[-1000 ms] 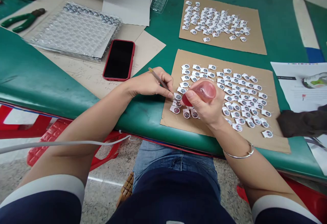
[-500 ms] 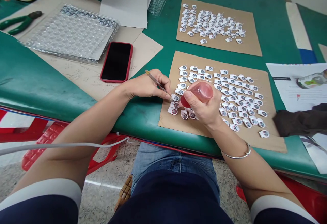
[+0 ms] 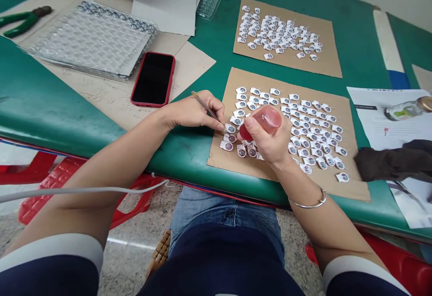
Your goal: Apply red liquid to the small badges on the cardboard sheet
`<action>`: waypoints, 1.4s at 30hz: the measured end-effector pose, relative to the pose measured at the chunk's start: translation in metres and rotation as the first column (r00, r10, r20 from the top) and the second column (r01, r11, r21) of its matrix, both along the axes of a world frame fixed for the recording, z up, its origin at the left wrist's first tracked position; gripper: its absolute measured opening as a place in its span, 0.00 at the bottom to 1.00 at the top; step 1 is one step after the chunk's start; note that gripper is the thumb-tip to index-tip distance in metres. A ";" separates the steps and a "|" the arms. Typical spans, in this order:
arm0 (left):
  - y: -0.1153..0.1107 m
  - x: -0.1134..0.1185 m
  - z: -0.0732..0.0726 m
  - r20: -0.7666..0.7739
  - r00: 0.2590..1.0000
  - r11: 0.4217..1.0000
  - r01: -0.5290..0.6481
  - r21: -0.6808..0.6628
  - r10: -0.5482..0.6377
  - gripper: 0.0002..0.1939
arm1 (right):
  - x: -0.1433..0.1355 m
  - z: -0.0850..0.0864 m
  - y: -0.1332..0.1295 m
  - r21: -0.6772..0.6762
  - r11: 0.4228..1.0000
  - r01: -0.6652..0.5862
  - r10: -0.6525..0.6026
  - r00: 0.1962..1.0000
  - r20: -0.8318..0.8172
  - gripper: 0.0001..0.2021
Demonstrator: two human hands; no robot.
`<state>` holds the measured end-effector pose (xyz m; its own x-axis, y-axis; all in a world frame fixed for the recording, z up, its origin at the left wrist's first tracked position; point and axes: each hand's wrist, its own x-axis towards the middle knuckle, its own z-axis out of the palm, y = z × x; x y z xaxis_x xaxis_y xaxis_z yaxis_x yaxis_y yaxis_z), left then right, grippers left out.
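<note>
My left hand (image 3: 197,112) is closed round slim metal tweezers (image 3: 201,102), whose yellowish rear end points up and away. Its fingertips are low over the left edge of a cardboard sheet (image 3: 286,82), beside small white pieces with round dark-printed faces (image 3: 230,128). Gripped in my right hand (image 3: 275,142) is a soft squeeze bottle (image 3: 266,119) with pinkish-red contents, tilted with its base upward. The bottle's tip is hidden by the fingers, close to the pieces at the left. Rows of such pieces cover much of this cardboard.
Farther back lies a second cardboard sheet (image 3: 329,48) with similar pieces. To the left are a red-cased phone (image 3: 153,79), clear blister trays (image 3: 91,39) and green-handled pliers (image 3: 23,21). At right, a glass bottle (image 3: 407,109) and dark cloth (image 3: 394,161) lie on papers.
The view has shifted slightly. Both hands keep nearly the same positions and grips, with the tweezers and the squeeze bottle held as before.
</note>
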<state>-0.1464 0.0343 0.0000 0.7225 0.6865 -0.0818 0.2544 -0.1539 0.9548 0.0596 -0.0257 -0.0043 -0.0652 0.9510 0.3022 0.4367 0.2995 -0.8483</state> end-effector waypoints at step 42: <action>0.001 0.001 -0.001 -0.035 0.999 0.999 -0.015 0.044 0.017 0.06 | 0.001 -0.002 0.004 -0.010 0.998 0.055 -0.056 0.998 -0.039 0.13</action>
<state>-0.1456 0.0357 -0.0008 0.7088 0.7013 -0.0765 0.2905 -0.1913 0.9375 0.0607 -0.0216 -0.0068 -0.0005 0.9555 0.2950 0.4190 0.2681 -0.8675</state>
